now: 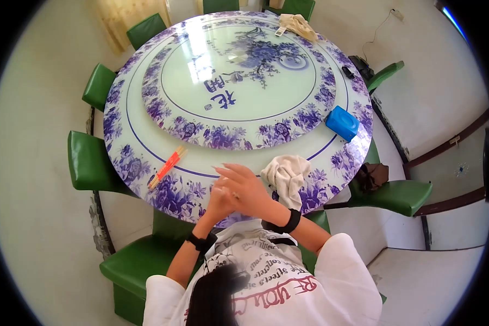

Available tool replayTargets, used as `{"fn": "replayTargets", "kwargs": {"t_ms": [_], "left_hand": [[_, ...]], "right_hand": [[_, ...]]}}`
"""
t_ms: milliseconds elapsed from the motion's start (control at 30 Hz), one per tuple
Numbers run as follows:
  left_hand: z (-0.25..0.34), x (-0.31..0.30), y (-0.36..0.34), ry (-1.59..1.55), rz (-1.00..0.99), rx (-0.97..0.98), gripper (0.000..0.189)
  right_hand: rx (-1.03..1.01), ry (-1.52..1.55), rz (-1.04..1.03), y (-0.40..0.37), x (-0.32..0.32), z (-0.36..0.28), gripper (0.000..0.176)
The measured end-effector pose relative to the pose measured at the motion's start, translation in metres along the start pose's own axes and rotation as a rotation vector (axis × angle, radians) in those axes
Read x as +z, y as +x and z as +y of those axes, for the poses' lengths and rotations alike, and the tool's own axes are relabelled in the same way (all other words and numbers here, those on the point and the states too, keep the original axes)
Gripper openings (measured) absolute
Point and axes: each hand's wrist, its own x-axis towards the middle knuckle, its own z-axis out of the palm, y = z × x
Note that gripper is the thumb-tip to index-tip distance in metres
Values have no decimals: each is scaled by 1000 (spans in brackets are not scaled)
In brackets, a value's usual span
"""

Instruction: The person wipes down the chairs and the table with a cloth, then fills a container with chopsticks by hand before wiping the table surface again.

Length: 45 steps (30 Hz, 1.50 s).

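Observation:
My left hand [220, 200] and my right hand [248, 190] meet above the near edge of the round table [206, 169]. The right hand lies across the left one, its fingers stretched out toward the left. Most of the left hand's fingers are hidden behind it. I see no object held in either hand. A crumpled white cloth [287, 175] lies just right of my hands, drooping toward the table edge. To their left is a bundle of chopsticks [167, 167] in a red paper band.
A raised turntable [201, 103] with purple flowers covers the table's middle. A blue box [342, 124] stands at its right rim. At the far side lies a beige cloth [298, 26]. Green chairs [92, 162] surround the table; a brown bag [372, 176] rests on one [399, 195].

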Motion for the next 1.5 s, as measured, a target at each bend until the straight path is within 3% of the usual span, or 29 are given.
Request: {"fn": "replayTargets", "kwargs": {"t_ms": [67,133,200,300,367,400,533,700,767,967,1167,1200,1233,1267,1300,1367,1400,1500], "left_hand": [[-1,3,-3,102,-40,33,46],[0,-8,-3,267,-222,-14,51],[-19,-32,-6,139,-390,-197,56],[-40,-96,1,-450,-383,-681,67],[-71,-126,10,-255,-89,-460,66],[-97,-142,13,-73,24,-479,67],[-213,-185,-14,854,308,-405,64],[-178,-167,-33,1171,273,-563,45],[-188,-159,-43,1103,346,-548,37],[-173,-125,-54,1101,301,-553,25],[-161,-112,-63,881,324,-537,22],[-152,-112,-59,774,377,-541,22],[-141,-112,-54,666,428,-543,22],[-128,-112,-52,598,544,-365,21],[-106,-113,-47,443,548,-337,21],[-42,-113,-37,133,558,-285,20],[-9,-107,-32,48,554,-199,19],[61,-103,-26,189,161,-153,19]], "right_hand": [[0,-157,-26,4,-3,-10,28],[29,-296,-74,0,8,-10,32],[80,-414,-133,-12,35,5,36],[-123,-184,-181,-12,25,4,21],[22,-26,-194,-7,24,14,11],[86,56,-201,-4,26,19,13],[-121,-88,46,-1,47,13,26],[-175,-80,117,8,63,16,30],[-174,-90,145,8,65,14,30],[-216,-130,190,7,66,16,29],[-246,-173,220,19,72,34,29],[-192,-152,47,15,68,36,14],[-193,-142,105,20,56,29,16],[-191,-133,163,27,43,21,23],[-191,-125,221,32,30,13,32],[-89,-37,217,28,15,12,44],[26,152,172,27,9,6,45],[529,977,18,30,-15,-21,41]]}}
